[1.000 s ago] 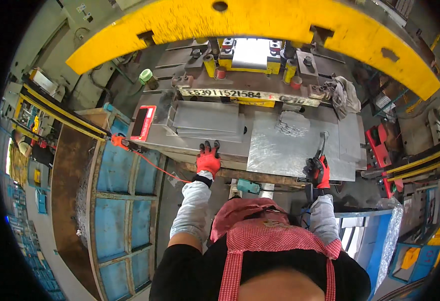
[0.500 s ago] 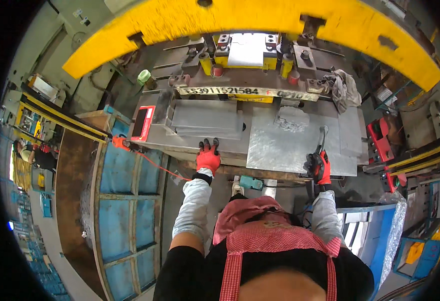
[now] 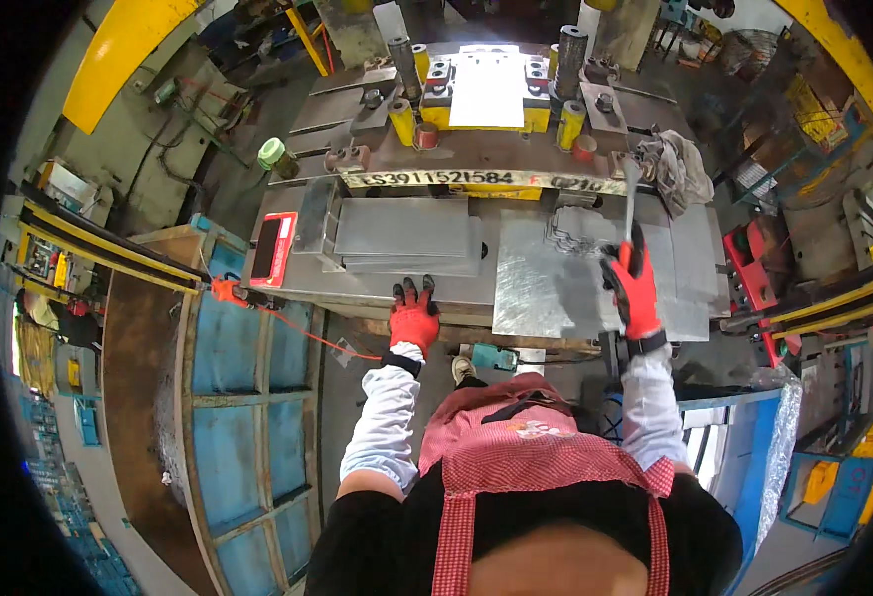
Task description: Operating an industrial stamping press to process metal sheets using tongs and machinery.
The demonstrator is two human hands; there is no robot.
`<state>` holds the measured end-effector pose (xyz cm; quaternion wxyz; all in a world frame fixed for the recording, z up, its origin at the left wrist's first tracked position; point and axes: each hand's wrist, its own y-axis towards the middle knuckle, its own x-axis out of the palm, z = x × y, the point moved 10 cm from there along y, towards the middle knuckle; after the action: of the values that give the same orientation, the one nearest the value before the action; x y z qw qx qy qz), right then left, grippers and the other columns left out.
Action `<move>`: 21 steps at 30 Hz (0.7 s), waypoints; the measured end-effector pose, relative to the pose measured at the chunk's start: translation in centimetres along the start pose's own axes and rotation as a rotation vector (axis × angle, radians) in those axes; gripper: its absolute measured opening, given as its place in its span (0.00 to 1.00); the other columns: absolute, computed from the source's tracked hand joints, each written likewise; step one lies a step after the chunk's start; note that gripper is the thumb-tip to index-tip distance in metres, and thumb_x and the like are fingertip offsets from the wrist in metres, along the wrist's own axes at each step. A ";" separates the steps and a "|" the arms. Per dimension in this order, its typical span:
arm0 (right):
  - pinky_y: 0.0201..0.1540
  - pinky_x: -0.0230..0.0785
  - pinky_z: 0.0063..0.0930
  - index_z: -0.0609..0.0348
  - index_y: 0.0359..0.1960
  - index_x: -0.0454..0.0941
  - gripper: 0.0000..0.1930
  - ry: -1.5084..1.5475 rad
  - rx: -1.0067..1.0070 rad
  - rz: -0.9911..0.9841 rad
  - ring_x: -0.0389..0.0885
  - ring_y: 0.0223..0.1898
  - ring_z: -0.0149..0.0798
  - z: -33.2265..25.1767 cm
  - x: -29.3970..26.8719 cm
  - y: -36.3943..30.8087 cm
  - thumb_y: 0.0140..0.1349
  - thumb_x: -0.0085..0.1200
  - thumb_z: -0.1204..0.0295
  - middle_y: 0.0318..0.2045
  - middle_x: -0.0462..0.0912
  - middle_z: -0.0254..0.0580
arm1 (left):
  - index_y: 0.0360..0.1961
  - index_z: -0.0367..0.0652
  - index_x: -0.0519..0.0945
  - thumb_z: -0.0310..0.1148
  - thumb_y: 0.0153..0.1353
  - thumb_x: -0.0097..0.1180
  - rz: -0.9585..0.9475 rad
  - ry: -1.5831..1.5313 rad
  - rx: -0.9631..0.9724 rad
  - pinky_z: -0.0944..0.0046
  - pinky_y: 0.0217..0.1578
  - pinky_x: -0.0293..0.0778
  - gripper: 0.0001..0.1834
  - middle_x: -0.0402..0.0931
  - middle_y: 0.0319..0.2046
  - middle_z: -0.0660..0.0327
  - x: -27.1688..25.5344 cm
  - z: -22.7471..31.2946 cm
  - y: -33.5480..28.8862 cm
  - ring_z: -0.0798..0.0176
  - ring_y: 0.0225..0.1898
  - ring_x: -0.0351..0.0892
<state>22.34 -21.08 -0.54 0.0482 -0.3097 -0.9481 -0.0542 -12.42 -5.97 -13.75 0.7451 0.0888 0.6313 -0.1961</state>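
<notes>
My left hand, in a red glove with black fingertips, lies with its fingers spread on the front edge of the steel press table. A stack of flat grey metal sheets is just beyond it. My right hand, gloved alike, is closed round a long grey metal hand tool pointing away from me; its exact kind is unclear. Under that hand is a broad shiny metal plate. Several small notched metal pieces are piled left of the tool. Farther back, a bright sheet rests on the die.
Yellow posts and dark guide pillars flank the die. A grey rag lies at the table's right. A red-framed dark panel and a green-lidded jar are at the left. A blue-panelled frame stands beside the table.
The yellow press beam has risen from above the die, leaving its pieces at the upper corners. My right hand has moved forward over the plate with the tool. My left hand stays put.
</notes>
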 end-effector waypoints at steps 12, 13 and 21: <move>0.23 0.57 0.16 0.55 0.32 0.77 0.07 0.048 0.130 -0.586 0.65 0.20 0.18 -4.9 18.2 21.3 0.55 0.52 0.68 0.20 0.71 0.24 | 0.43 0.46 0.74 0.51 0.56 0.46 -0.303 -0.655 0.040 0.62 0.29 0.68 0.22 0.76 0.25 0.59 -10.9 7.5 4.5 0.60 0.27 0.75; 0.25 0.59 0.15 0.56 0.33 0.77 0.07 0.093 0.215 -0.575 0.67 0.23 0.17 -4.6 18.1 20.8 0.55 0.52 0.69 0.23 0.72 0.23 | 0.43 0.44 0.74 0.51 0.56 0.47 -0.314 -0.840 0.057 0.65 0.24 0.67 0.22 0.75 0.21 0.62 -11.0 8.5 6.1 0.64 0.23 0.74; 0.23 0.62 0.16 0.56 0.62 0.51 0.34 0.129 0.069 -0.205 0.67 0.20 0.24 -5.6 8.6 4.2 0.51 0.48 0.77 0.35 0.76 0.41 | 0.48 0.45 0.70 0.47 0.59 0.47 -0.404 -2.021 0.307 0.57 0.37 0.73 0.21 0.73 0.42 0.53 -10.9 14.0 18.3 0.57 0.39 0.75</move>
<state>18.19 -13.46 6.35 0.1136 -0.2051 -0.9710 -0.0462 6.26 7.25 -2.60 0.8603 -0.1302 -0.3156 -0.3786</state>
